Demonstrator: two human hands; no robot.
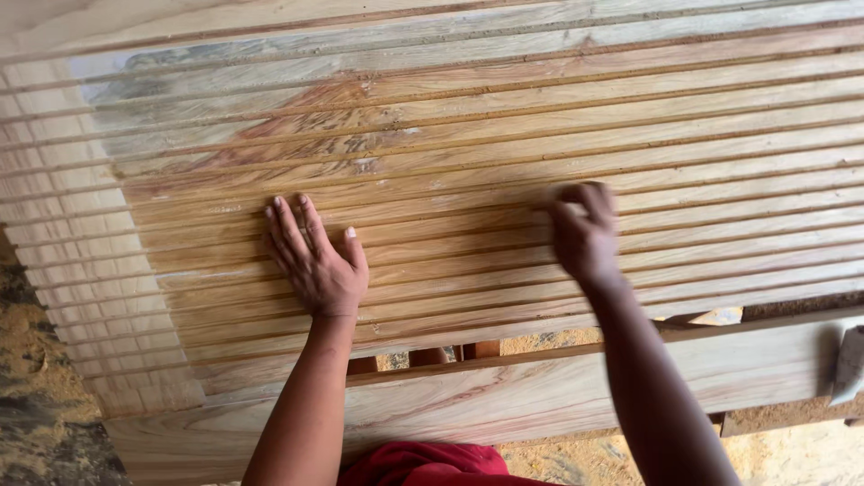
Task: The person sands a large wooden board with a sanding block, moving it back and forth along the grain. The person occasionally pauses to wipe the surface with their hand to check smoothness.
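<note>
Nearest the person, a red garment (423, 461) is showing at the bottom edge, with sawdust-covered ground (36, 360) lying to the left and a plain plank (540, 387) running along the near edge of the grooved wooden panel (450, 135). The left hand (317, 261) is lying flat on the panel near its near-left part, fingers spread apart and holding nothing, while the right hand (583, 236), blurred, is curling its fingers together on the grooves to the right; I cannot tell whether it is gripping anything. Farther off, the slatted boards are stretching toward the far edge, showing reddish grain
</note>
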